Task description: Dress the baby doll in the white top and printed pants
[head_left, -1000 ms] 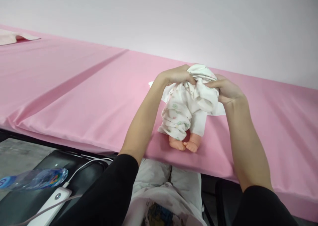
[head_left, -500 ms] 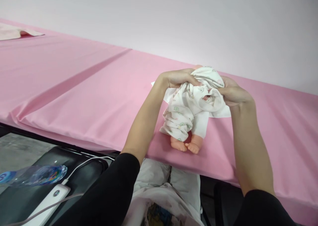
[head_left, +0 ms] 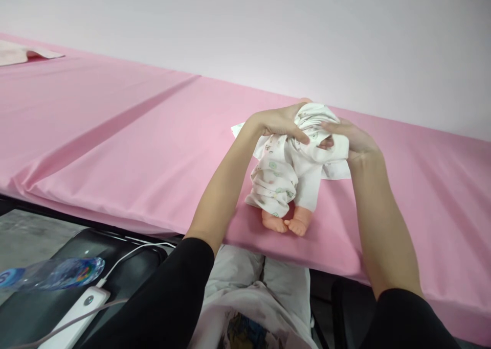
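Observation:
A baby doll (head_left: 300, 221) lies on its back on the pink-covered table (head_left: 184, 149), its bare feet toward me. White printed baby clothes (head_left: 274, 178) cover its body, one leg in a patterned trouser leg and the other in plain white cloth. My left hand (head_left: 286, 121) grips the bunched cloth at the doll's upper body, thumb on top. My right hand (head_left: 351, 137) has its fingers inside an opening of the garment, with the thumb pressing the cloth from outside. The cloth and my hands hide most of the doll's head and arms.
At the far left a pale folded cloth (head_left: 23, 52) lies on the table. On the black chair (head_left: 130, 267) beside me are a plastic bottle (head_left: 57, 273) and a white power bank (head_left: 79, 316) with cables. A white wall (head_left: 245, 32) stands behind the table.
My right hand has shifted left and its fingers now show through the garment's opening. The cloth there is stretched wider. My left hand stays almost in place.

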Available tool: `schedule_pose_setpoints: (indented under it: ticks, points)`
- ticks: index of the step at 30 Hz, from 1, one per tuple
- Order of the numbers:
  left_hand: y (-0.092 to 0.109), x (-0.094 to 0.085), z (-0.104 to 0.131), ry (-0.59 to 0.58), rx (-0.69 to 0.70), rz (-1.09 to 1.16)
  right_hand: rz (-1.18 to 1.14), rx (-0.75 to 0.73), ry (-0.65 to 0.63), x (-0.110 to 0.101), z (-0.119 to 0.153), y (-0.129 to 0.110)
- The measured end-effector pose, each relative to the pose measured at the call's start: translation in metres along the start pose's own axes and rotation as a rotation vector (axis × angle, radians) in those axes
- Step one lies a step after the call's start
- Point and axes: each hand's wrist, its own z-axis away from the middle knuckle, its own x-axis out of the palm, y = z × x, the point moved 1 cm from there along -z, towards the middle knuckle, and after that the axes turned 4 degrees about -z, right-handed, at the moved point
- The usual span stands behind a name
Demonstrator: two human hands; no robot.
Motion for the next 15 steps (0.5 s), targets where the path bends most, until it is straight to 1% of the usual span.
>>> schedule_pose_setpoints:
  ticks: [2, 5, 9, 15]
  points:
    - [0.0010, -0.0010, 0.0004, 0.008, -0.052, -0.075, -0.057, 0.034, -0.031, 0.0004, 0.0016, -0.0008]
    - [0.0038, -0.0016, 0.0016, 0.027, -0.098, -0.100, -0.027, 0.013, -0.072, 0.0001, 0.0044, -0.0034]
    - [0.0080, -0.0017, 0.0039, 0.063, -0.056, 0.040, 0.025, 0.006, -0.116, -0.0023, 0.0059, -0.0046]
    - [0.0067, 0.0032, 0.0029, 0.066, -0.005, 0.259, 0.056, -0.010, -0.079, -0.0046, 0.0018, -0.0025]
